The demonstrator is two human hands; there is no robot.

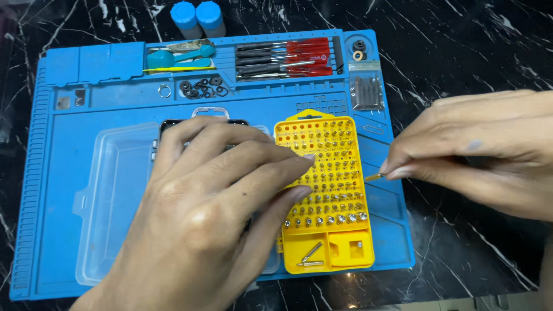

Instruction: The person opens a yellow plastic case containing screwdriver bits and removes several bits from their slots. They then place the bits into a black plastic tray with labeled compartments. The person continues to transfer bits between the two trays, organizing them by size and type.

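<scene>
Head view: clear plastic lid already off, lying left on blue repair mat. Left hand spread flat, fingers loose, steadying yellow bit tray, gripping nothing. Right hand pinches one small bit beside tray's right edge. Phone mostly hidden, apparently unopened.

The work mat is bright blue. The bit holder is yellow, studded with silver bits. The screwdrivers have red handles and black shafts. The bench is black marble with white veins. The lid is clear plastic.
</scene>
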